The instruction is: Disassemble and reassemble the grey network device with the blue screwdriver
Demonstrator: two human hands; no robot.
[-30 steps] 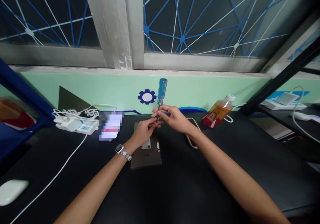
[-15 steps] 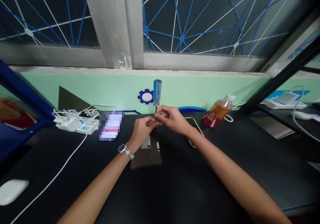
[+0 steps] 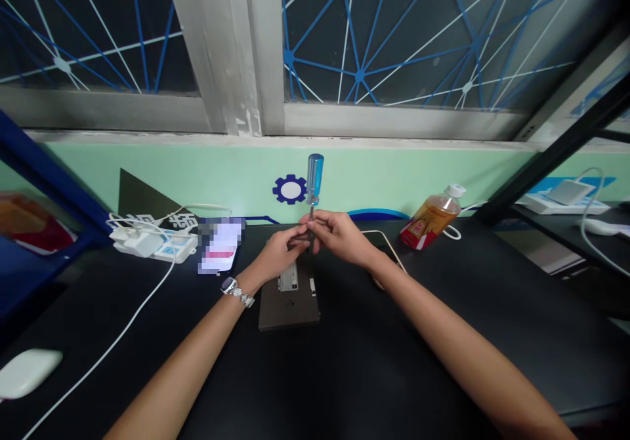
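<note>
A screwdriver point(image 3: 315, 176) with a translucent blue handle stands nearly upright, its handle on top and its metal shaft pointing down. The fingers of my right hand point(image 3: 342, 237) are pinched around the shaft below the handle. My left hand point(image 3: 274, 256) has its thumb and fingers closed beside the shaft's lower end; what they pinch is hidden. Under my hands lies a flat, dark grey-brown device point(image 3: 289, 310) with a pale label point(image 3: 289, 277) on its top. My fingers cover its far end and the screwdriver's tip.
Left of my hands lie a lit phone point(image 3: 224, 246) and a white power strip point(image 3: 177, 248) with cables. A pale-rimmed phone-like object point(image 3: 381, 246) lies beside my right wrist. Beyond it a drink bottle point(image 3: 430, 217) leans. A white rounded object point(image 3: 29, 373) sits at the near left.
The screwdriver has shifted slightly right and its tilt has changed a little. My left hand and wrist have turned slightly, with the fingers still close to the shaft.
</note>
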